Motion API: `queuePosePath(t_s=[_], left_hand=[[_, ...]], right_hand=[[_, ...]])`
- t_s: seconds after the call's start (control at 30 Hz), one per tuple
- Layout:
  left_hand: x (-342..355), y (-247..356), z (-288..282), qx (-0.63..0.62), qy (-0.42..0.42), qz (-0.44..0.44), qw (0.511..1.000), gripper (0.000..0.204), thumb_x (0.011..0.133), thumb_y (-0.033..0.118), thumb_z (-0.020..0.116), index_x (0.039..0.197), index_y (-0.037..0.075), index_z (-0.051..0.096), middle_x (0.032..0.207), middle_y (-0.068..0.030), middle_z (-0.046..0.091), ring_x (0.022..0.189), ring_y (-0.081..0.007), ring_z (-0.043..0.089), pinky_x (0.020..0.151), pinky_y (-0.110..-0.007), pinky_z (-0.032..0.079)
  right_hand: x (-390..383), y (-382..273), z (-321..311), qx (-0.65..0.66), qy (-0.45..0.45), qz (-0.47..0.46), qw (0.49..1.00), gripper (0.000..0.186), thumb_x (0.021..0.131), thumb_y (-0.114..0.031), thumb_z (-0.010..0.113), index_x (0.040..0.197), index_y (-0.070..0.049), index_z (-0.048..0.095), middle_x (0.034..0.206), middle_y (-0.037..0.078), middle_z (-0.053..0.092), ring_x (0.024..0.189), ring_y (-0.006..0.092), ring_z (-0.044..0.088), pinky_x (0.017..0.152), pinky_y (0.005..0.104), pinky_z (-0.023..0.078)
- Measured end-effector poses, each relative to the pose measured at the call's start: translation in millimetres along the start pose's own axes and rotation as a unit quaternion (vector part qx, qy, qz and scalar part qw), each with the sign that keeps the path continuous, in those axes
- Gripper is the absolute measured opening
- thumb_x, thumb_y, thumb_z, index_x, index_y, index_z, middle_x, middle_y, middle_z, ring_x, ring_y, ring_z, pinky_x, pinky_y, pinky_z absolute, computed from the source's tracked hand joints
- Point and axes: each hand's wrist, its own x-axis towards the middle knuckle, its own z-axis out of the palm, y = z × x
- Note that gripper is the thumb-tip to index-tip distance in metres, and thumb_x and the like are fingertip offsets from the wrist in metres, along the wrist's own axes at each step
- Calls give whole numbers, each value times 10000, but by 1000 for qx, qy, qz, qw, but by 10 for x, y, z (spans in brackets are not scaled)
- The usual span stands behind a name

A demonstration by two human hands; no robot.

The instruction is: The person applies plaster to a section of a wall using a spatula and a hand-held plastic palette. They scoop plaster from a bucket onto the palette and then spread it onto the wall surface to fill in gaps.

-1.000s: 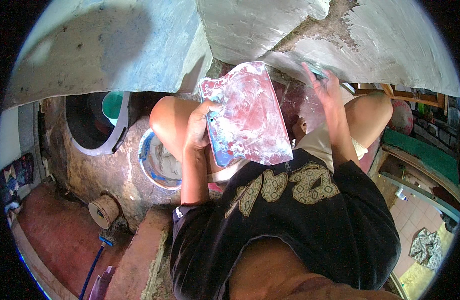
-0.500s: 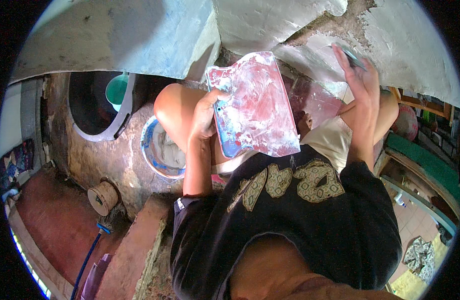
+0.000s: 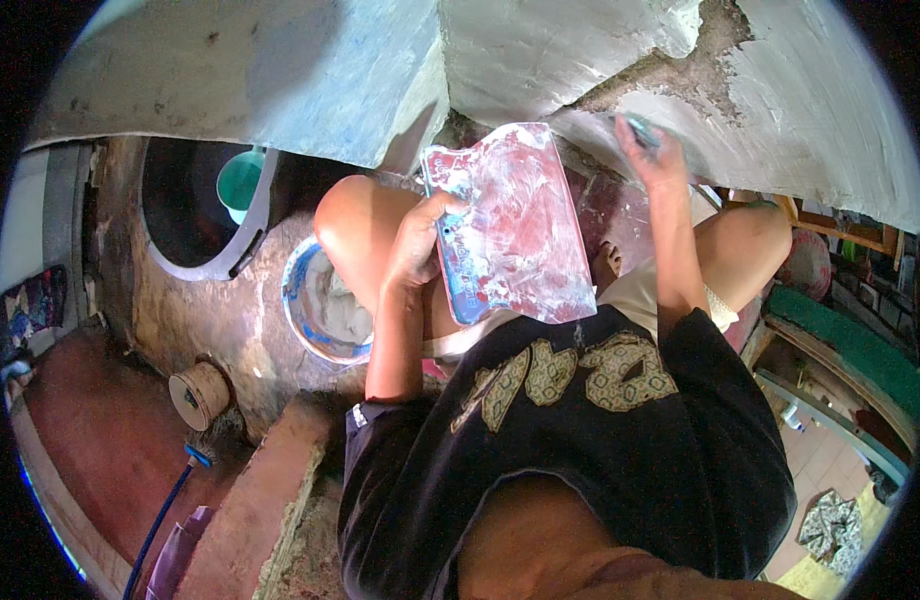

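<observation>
My left hand (image 3: 416,240) grips the left edge of a red plastic plastering board (image 3: 525,225), thumb on top. White putty is smeared over the board, and its left side shows blue stains. My right hand (image 3: 662,160) is closed on a thin grey putty scraper (image 3: 640,129), seen nearly edge-on, close to the wall (image 3: 770,120). Whether the blade touches the wall I cannot tell. White plaster coats most of that wall, with a bare brown patch (image 3: 715,60) above my right hand. Beside my left knee stands a bucket (image 3: 292,300) holding pale putty (image 3: 348,315).
A black tub (image 3: 195,268) with a green dipper (image 3: 240,185) stands at the left. Nearer me are a round tan container (image 3: 199,395) and a blue-handled brush (image 3: 195,455). A low ledge (image 3: 250,500) runs beside me. Green-topped furniture (image 3: 840,350) stands at the right.
My right hand has moved left and slightly down along the wall with the scraper. The board in my left hand has shifted slightly lower in view.
</observation>
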Motion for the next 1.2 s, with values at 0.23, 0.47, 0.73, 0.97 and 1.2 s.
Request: queuePosePath(t_s=[0.23, 0.47, 0.73, 0.97, 1.2], left_hand=[[-44, 57, 61, -11, -24, -5, 1000, 369, 691, 157, 493, 988, -61, 489, 887, -133, 560, 779, -220, 558, 738, -323, 444], [14, 25, 6, -36, -42, -11, 998, 385, 687, 160, 497, 1008, -51, 479, 894, -133, 557, 786, -222, 556, 749, -326, 440], [43, 1, 10, -18, -25, -15, 999, 378, 691, 163, 496, 1001, -53, 480, 893, -132, 557, 784, -219, 555, 742, -325, 442], [-24, 55, 89, -20, -21, 2, 1000, 375, 690, 178, 498, 986, -52, 488, 892, -129, 554, 776, -218, 553, 727, -322, 445], [54, -14, -1, -19, -24, -2, 1000, 384, 689, 172, 492, 1003, -48, 485, 902, -131, 554, 798, -224, 549, 752, -325, 433]], right_hand=[[-710, -142, 650, -174, -113, -70, 976, 356, 822, -9, 313, 1117, 172, 232, 1130, 284, 294, 1067, 384, 307, 929, 449, 338], [-1785, 50, 965, 6, -142, 35, 989, 365, 837, -21, 309, 1144, 149, 206, 1128, 268, 290, 1093, 336, 298, 944, 425, 325], [-306, 369, -24, -11, 50, 53, 997, 365, 799, 2, 343, 1110, 170, 253, 1110, 297, 300, 1040, 385, 353, 921, 442, 366], [-505, 105, 638, -191, -100, -58, 975, 342, 817, -1, 304, 1116, 158, 261, 1119, 274, 305, 1052, 378, 327, 933, 448, 349], [-1559, 243, 963, 75, -172, 87, 978, 359, 847, -32, 263, 1152, 141, 191, 1147, 258, 267, 1091, 338, 289, 988, 436, 264]])
